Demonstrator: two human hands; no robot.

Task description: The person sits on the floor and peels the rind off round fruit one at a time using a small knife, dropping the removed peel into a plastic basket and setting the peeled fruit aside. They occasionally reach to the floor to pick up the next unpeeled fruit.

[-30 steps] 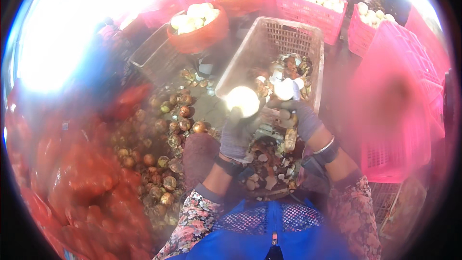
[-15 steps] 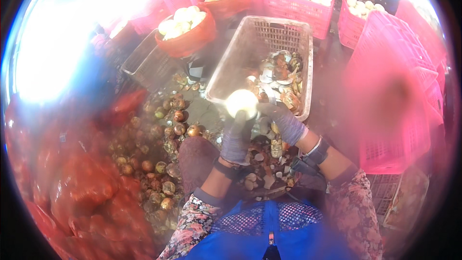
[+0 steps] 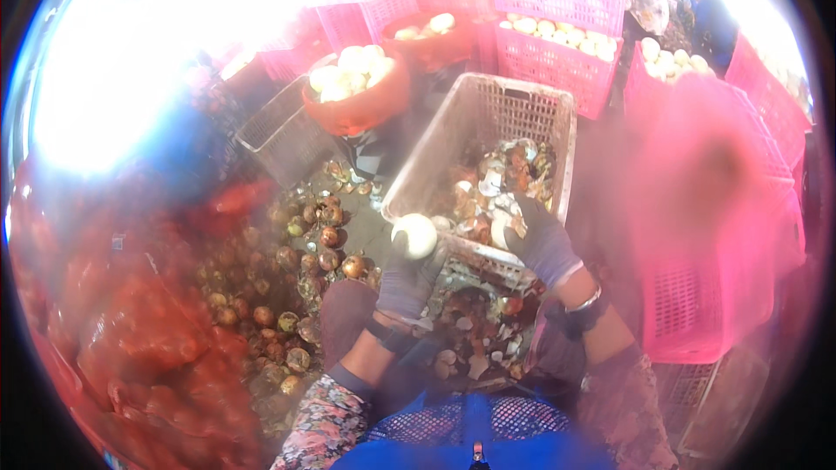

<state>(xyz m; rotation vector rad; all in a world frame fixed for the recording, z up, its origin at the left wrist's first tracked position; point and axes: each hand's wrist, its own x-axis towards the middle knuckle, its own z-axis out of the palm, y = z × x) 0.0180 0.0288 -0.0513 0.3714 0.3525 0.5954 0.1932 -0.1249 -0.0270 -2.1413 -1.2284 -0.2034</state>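
Note:
A peeled white onion [image 3: 414, 236] sits in the grip of my gloved left hand [image 3: 409, 277], near the front left corner of a dirty white crate [image 3: 396, 200]. My gloved right hand [image 3: 544, 244] is over the crate's front right part, its fingers curled around a pale piece of onion skin [image 3: 502, 231]. Part of that piece is hidden by the fingers, and no tool can be made out there. Brown and white onion peelings [image 3: 492, 178] lie heaped inside the crate.
Unpeeled onions [image 3: 283, 322] cover the ground at left, beside red mesh sacks [image 3: 139, 331]. A red tub [image 3: 357, 109] of peeled onions stands behind. Pink crates [image 3: 557, 70] are stacked at the back and right [image 3: 697, 296]. Scraps [image 3: 475, 339] litter the ground between my knees.
My hands have moved apart. The left one has gone slightly left and down with the onion; the right one has moved right, over the crate. The whole view has shifted a little.

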